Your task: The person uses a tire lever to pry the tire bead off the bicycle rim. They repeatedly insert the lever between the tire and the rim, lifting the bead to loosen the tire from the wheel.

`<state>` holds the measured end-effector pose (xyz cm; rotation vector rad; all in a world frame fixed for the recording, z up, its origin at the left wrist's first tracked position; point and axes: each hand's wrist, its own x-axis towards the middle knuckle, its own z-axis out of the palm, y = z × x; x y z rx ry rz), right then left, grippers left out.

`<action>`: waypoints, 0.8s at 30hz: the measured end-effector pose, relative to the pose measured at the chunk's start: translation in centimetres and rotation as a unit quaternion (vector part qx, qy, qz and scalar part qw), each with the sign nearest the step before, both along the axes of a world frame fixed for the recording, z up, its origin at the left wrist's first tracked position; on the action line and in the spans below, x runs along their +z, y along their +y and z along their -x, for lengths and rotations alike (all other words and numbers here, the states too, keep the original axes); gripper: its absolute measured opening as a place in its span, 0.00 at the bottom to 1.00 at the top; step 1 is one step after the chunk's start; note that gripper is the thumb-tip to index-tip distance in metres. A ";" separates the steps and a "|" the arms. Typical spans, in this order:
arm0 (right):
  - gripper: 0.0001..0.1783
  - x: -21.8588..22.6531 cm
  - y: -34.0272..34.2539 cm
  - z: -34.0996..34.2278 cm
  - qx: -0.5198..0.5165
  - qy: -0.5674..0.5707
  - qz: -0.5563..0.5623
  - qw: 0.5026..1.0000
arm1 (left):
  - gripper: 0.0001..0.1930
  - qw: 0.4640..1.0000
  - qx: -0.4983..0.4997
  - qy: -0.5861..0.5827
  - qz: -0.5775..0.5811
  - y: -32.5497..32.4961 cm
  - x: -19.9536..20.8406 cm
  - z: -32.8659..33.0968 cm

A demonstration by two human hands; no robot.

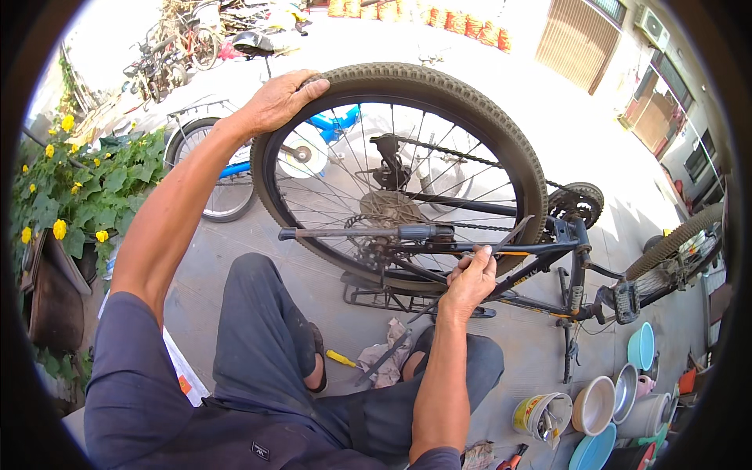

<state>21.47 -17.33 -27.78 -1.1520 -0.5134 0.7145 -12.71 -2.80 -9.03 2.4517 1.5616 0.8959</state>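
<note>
A bicycle (548,252) with a black frame stands upside down before me. My left hand (283,102) grips the knobbly tire (439,88) of its rear wheel at the upper left, with the fingers over the tread. My right hand (470,280) is closed on a thin, dark tire lever (517,229), beside the right-hand part of the rim. The lever's upper end slants up to the tire; whether it sits under the bead I cannot tell. In front of the spokes runs a grey bar (345,233) with a dark end, like a kickstand.
Between my feet lie a second dark bar (384,356), a crumpled rag (392,338) and a yellow-handled tool (340,358). A bucket of tools (540,415) and several basins (595,403) stand at lower right. Behind the wheel is a blue bicycle (235,169); flowering plants (102,184) grow at left.
</note>
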 end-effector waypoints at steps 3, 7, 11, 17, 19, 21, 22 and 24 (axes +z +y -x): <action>0.23 0.3 -0.2 0.5 0.007 -0.020 -0.006 1.000 | 0.33 0.998 0.005 0.045 -0.040 0.2 1.1 -2.1; 0.25 0.6 -0.1 0.4 -0.007 -0.057 -0.004 0.998 | 0.32 0.995 -0.043 0.083 -0.042 0.3 3.6 -5.9; 0.25 0.3 -0.1 0.1 -0.004 -0.093 -0.007 0.996 | 0.35 0.978 -0.100 0.077 -0.165 1.1 3.8 -9.8; 0.24 0.8 -0.7 -0.1 0.009 -0.121 0.000 0.993 | 0.42 0.963 -0.097 0.173 -0.183 1.5 4.6 -16.3; 0.19 0.4 -0.4 0.0 -0.020 -0.158 -0.014 0.987 | 0.43 0.954 -0.086 0.215 -0.189 1.5 4.7 -18.1; 0.18 0.1 -0.1 -0.3 -0.062 -0.212 -0.014 0.975 | 0.43 0.952 -0.088 0.253 -0.146 1.1 5.7 -19.6; 0.18 0.1 -0.3 -0.4 -0.040 -0.198 -0.019 0.979 | 0.43 0.952 -0.086 0.267 -0.126 0.8 6.2 -20.2; 0.18 0.8 -0.7 -0.4 -0.029 -0.183 -0.008 0.983 | 0.42 0.948 -0.086 0.284 -0.113 0.7 6.2 -20.7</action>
